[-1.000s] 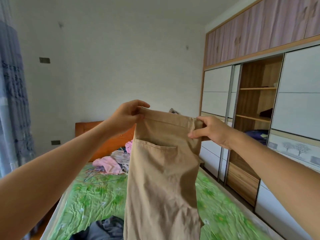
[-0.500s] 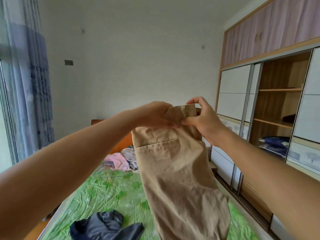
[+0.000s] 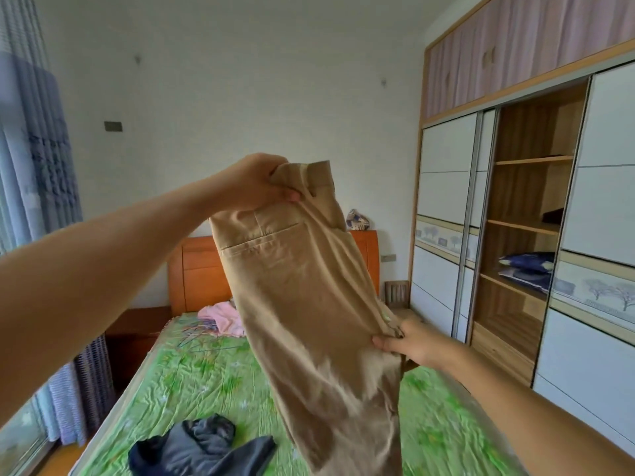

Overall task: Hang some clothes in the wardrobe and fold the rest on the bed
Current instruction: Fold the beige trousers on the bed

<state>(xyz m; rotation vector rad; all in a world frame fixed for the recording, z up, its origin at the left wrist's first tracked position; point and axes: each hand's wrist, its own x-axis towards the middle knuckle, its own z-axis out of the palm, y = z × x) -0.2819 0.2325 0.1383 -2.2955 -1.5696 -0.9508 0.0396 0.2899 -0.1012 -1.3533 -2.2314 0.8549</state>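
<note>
While the left hand [image 3: 254,182] grips the gathered waistband at frame centre, the right hand [image 3: 409,345] now pinches the seam edge at lower right, no longer at the waist | khaki trousers [image 3: 309,304] hang doubled, leg on leg, above the bed [image 3: 206,372] | judged: being readied for folding (not for the wardrobe [image 3: 529,201])

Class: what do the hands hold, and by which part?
The tan trousers: left hand grips the waistband, right hand pinches the side edge lower down.

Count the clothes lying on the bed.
2: a pink garment near the headboard and a dark grey garment at the near end. The held trousers may hide more.
</note>
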